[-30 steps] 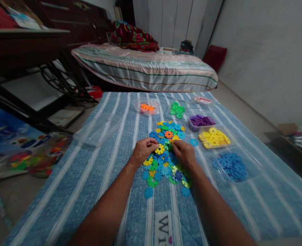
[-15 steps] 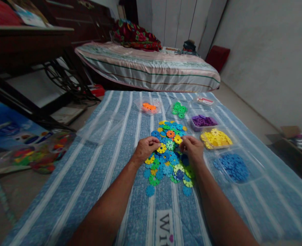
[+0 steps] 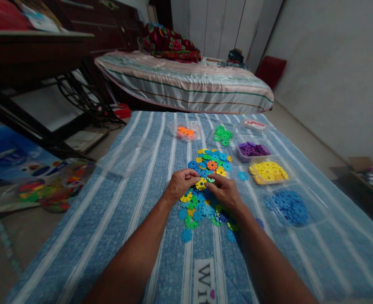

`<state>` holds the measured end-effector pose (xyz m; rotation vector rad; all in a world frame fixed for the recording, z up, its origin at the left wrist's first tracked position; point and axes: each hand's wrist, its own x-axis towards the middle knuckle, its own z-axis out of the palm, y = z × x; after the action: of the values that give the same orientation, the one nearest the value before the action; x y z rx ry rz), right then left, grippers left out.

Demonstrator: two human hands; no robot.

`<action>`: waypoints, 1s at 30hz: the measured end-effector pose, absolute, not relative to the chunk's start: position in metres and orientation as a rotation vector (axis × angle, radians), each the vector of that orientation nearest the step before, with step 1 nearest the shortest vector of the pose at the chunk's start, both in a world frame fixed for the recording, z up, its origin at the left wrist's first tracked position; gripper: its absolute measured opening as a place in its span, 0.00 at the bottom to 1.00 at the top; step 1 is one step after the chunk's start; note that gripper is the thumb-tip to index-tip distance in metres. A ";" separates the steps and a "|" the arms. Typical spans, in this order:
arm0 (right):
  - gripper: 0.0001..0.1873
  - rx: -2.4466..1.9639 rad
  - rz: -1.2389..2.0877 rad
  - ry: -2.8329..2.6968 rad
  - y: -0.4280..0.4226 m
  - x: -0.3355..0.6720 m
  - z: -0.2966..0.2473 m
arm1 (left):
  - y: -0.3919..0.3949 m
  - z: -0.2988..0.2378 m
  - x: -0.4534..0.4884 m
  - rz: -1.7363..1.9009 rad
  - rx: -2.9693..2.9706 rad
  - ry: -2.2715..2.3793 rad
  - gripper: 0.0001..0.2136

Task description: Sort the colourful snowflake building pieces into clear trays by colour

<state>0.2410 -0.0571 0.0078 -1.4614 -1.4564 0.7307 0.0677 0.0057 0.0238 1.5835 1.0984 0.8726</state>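
Note:
A pile of flat plastic snowflake discs (image 3: pixel 209 160) in blue, green, yellow and orange lies on a blue striped cloth (image 3: pixel 136 202). My left hand (image 3: pixel 180 183) rests at the pile's left edge, fingers curled against a yellow disc (image 3: pixel 201 184). My right hand (image 3: pixel 225 192) lies over the pile's middle, fingertips pinching at a green disc next to that yellow one. Whether either disc is lifted off the cloth is unclear.
Clear trays hold sorted discs: orange (image 3: pixel 185 131), green (image 3: pixel 222 135), purple (image 3: pixel 252 149), yellow (image 3: pixel 268 172), blue (image 3: pixel 288 207). An empty clear lid (image 3: pixel 126 155) lies at the left. A bed (image 3: pixel 186 82) stands beyond, a dark table (image 3: pixel 31 46) at the left.
My right hand went from the pile's middle out to its right side, then came back left to meet the left hand at the yellow and green discs. The left hand barely moved.

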 end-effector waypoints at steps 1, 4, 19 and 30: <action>0.21 -1.458 0.735 -1.474 -0.057 0.241 0.007 | 0.006 0.025 0.068 0.868 1.593 1.095 0.11; 0.16 -1.431 0.761 -1.517 -0.055 0.241 0.005 | 0.006 0.027 0.067 0.854 1.614 1.074 0.10; 0.10 -1.367 0.996 -1.420 -0.053 0.237 0.010 | 0.005 0.028 0.067 0.832 1.611 1.072 0.13; 0.17 -0.701 1.157 -0.368 -0.051 0.270 0.033 | 0.003 0.030 0.067 0.815 1.522 1.017 0.13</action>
<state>0.2699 -0.0512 0.0335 -0.7009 -0.3682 1.1566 0.0673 0.0033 0.0301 1.5222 1.0168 0.8152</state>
